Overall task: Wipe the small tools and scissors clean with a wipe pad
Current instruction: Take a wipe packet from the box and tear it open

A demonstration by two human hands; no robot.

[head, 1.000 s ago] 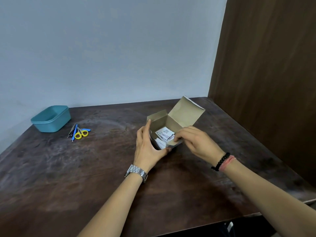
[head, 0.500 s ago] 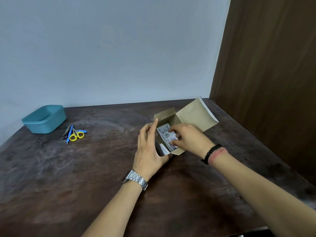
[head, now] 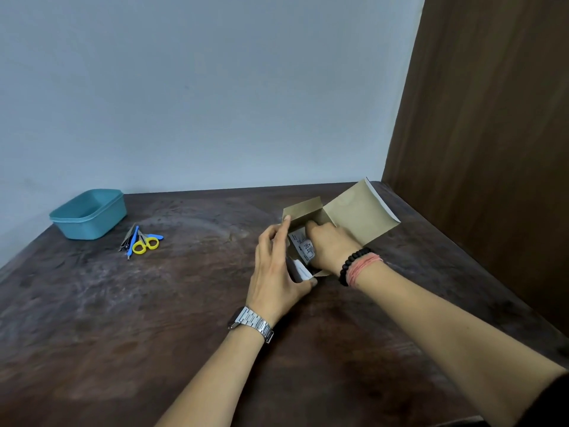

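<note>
Illumination is soft, even and moderately dim, with a cool cast on the pale blue-grey wall [head: 200, 87]. No direct source is visible. The dark brown worn wooden table [head: 154, 303] shows a faint diffuse sheen near its centre, without hard glare. Shadows are weak and short. Focus is acceptable throughout; fine print remains unreadable. Wide-angle distortion bends the dark wood side panel [head: 492, 118] and table edges.

The white packets [head: 303, 246] in the cardboard box [head: 354, 217] carry dark print too small to read.
</note>
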